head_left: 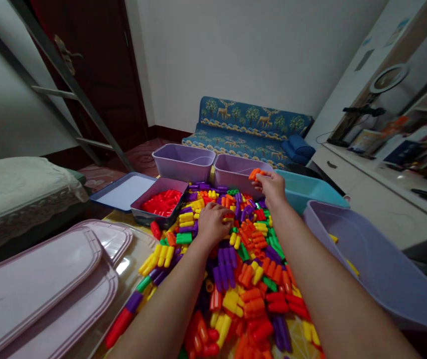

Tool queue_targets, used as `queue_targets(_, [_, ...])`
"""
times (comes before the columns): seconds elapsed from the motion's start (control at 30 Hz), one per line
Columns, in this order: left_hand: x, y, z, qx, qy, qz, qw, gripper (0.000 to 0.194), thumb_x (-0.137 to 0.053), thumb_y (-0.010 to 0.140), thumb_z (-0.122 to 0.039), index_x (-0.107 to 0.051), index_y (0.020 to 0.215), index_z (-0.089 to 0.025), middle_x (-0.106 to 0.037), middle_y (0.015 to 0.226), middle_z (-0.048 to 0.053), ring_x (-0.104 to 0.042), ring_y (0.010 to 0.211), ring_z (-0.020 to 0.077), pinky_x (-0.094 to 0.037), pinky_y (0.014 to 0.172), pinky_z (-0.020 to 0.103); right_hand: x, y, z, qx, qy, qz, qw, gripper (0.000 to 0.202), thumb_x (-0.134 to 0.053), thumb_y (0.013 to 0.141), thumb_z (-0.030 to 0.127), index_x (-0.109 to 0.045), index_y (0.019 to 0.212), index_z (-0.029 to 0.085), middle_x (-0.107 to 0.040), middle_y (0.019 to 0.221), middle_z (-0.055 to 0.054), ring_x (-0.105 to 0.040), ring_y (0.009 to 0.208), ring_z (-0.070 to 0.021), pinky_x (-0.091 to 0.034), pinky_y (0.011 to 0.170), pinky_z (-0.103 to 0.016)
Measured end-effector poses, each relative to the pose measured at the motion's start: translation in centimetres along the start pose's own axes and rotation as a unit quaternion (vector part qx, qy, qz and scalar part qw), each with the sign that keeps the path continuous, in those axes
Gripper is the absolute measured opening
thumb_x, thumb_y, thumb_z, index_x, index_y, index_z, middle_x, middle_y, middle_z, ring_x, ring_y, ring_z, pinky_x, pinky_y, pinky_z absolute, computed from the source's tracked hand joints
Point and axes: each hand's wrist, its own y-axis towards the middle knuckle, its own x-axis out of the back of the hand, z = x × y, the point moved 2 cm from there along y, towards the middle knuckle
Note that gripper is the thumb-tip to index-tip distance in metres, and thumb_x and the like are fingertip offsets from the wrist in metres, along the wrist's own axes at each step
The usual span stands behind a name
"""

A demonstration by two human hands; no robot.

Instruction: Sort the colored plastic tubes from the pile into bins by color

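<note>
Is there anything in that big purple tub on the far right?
Nearly empty: a few yellow pieces lie inside the purple tub, with most of its inside bare.

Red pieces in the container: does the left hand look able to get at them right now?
Likely yes: the left hand is close by, the container of red pieces is open-topped, and only low pieces lie between.

Plastic pieces (226, 269): heaped across the middle, they obstructed low passage.
Far purple bins (184, 167): walls blocked the back; tops were open.
Teal bin (305, 187): was open above.
Pink lids (30, 271): lay flat, with room above.
Forearms (174, 299): left a gap between them.
</note>
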Motion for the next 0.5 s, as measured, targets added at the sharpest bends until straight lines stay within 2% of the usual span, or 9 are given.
queue_targets(0.13, [0.0, 0.0, 0.0, 0.002, -0.007, -0.001, 1.0, 0.021, -0.071, 0.082, -0.025, -0.077, 0.102, -0.03, -0.068, 0.103, 0.0, -0.05, 0.108, 0.0264, -0.041, 0.091, 0.035, -1.1, 1.0, 0.4, -0.002, 0.04, 0.012, 0.999, 0.042, -0.059, 0.071, 0.011, -0.05, 0.112, 0.013, -0.066, 0.08, -0.002, -0.065, 0.06, -0.0105, -0.048, 0.05, -0.017])
queue_targets(0.2, [0.1, 0.0, -0.1, 0.004, -0.008, 0.001, 1.0, 0.021, -0.071, 0.082, -0.025, -0.077, 0.102, -0.03, -0.068, 0.104, 0.001, -0.049, 0.108, 0.0266, -0.041, 0.091, 0.035, -1.2, 0.4, 0.2, -0.009, 0.057, 0.04, 0.998, 0.053, -0.06, 0.071, 0.013, -0.044, 0.122, 0.014, -0.067, 0.098, -0.006, -0.067, 0.064, -0.0113, -0.049, 0.053, -0.018])
queue_targets(0.27, [0.1, 0.0, -0.1, 0.007, -0.006, 0.003, 1.0, 0.022, -0.07, 0.082, -0.025, -0.077, 0.103, -0.03, -0.068, 0.104, 0.001, -0.049, 0.109, 0.0269, -0.041, 0.091, 0.035, -0.6, -0.8, -0.4, 0.01, 0.049, 0.064, 0.997, 0.054, -0.063, 0.071, 0.018, -0.046, 0.122, 0.014, -0.065, 0.11, -0.01, -0.068, 0.069, -0.0123, -0.05, 0.054, -0.019])
queue_targets(0.37, [0.2, 0.0, -0.2, 0.009, -0.001, 0.007, 1.0, 0.023, -0.069, 0.083, -0.025, -0.076, 0.103, -0.03, -0.068, 0.104, 0.002, -0.049, 0.109, 0.0273, -0.041, 0.09, 0.036, 1.5, -3.0, -2.5, 0.06, -0.008, 0.082, 0.995, 0.048, -0.065, 0.069, 0.028, -0.053, 0.113, 0.014, -0.066, 0.109, -0.011, -0.069, 0.079, -0.0159, -0.054, 0.066, -0.025])
queue_targets(0.43, [0.1, 0.0, -0.2, 0.007, 0.004, 0.008, 1.0, 0.022, -0.069, 0.083, -0.024, -0.076, 0.103, -0.03, -0.068, 0.104, 0.002, -0.049, 0.109, 0.0273, -0.041, 0.089, 0.036, 3.5, -4.2, -4.5, 0.084, -0.071, 0.063, 0.992, 0.047, -0.066, 0.068, 0.031, -0.057, 0.109, 0.012, -0.068, 0.103, -0.013, -0.067, 0.09, -0.02, -0.054, 0.08, -0.032])
queue_targets(0.5, [0.1, 0.0, -0.2, 0.004, 0.012, 0.007, 1.0, 0.023, -0.069, 0.082, -0.024, -0.076, 0.103, -0.03, -0.068, 0.104, 0.001, -0.05, 0.108, 0.0271, -0.041, 0.089, 0.036, 5.4, -5.2, -6.4, 0.115, -0.174, 0.046, 0.977, 0.045, -0.063, 0.072, 0.037, -0.061, 0.108, 0.011, -0.068, 0.105, -0.016, -0.065, 0.097, -0.0246, -0.05, 0.091, -0.04])
